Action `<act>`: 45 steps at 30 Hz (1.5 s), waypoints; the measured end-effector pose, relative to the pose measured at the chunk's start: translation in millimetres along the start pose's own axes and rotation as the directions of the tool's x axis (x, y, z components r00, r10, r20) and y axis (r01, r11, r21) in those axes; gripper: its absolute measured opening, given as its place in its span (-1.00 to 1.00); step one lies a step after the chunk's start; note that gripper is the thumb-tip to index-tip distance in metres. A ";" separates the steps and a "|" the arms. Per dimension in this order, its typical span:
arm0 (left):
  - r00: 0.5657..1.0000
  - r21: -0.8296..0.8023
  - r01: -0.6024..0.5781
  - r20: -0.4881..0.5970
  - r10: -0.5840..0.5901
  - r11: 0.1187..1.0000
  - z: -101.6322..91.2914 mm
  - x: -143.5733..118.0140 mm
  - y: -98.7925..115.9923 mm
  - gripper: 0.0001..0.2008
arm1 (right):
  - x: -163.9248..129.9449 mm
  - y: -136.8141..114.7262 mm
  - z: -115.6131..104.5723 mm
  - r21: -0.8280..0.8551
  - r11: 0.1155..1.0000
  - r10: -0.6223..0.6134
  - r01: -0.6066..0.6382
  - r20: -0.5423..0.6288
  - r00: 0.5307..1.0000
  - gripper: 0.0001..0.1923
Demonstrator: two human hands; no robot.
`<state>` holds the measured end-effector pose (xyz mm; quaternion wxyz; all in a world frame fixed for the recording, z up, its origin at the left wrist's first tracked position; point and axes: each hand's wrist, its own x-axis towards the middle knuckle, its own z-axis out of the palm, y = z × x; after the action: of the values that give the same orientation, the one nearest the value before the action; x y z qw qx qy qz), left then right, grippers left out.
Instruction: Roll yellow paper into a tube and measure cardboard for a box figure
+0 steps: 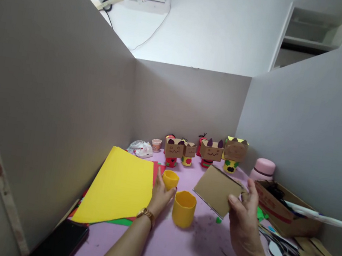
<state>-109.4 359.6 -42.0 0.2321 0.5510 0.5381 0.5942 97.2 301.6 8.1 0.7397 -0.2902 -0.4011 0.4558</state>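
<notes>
My left hand (160, 195) grips a small yellow cup (170, 179) just above the pink tabletop (190, 252). My right hand (242, 221) pinches a cardboard piece (216, 189), held tilted in the air. A second yellow cup (183, 208) stands between them, beside the yellow paper (119, 185).

Soft even light, wide-angle warp — edges stretched

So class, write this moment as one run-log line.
left hand: holds small yellow cup | right hand: holds cardboard piece | second yellow cup: upright between hands | scissors: lying at right
</notes>
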 end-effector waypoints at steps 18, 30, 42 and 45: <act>0.998 0.079 0.020 0.054 -0.024 0.997 -32.9 -25.3 16.1 -0.10 | -11.2 7.0 7.5 -0.190 0.979 -0.079 0.080 0.016 0.997 -0.12; 0.988 0.355 -0.152 0.027 0.153 0.923 -44.7 -52.1 26.0 -0.56 | -13.1 11.8 49.5 -0.364 0.901 -0.245 0.238 0.027 0.969 -0.12; 0.919 0.511 -0.360 0.337 0.203 0.780 -32.1 -2.1 34.0 -0.88 | -7.1 6.2 39.9 -0.310 0.938 -0.176 0.153 -0.047 0.983 -0.15; 0.909 0.481 -0.378 0.356 0.218 0.791 -29.3 -7.7 34.4 -0.85 | -4.2 7.0 36.6 -0.339 0.926 -0.189 0.168 -0.029 0.982 -0.16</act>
<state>-122.8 330.9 -8.9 0.0441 0.7511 0.5497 0.3628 61.7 303.0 19.8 0.7298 -0.3877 -0.4749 0.3026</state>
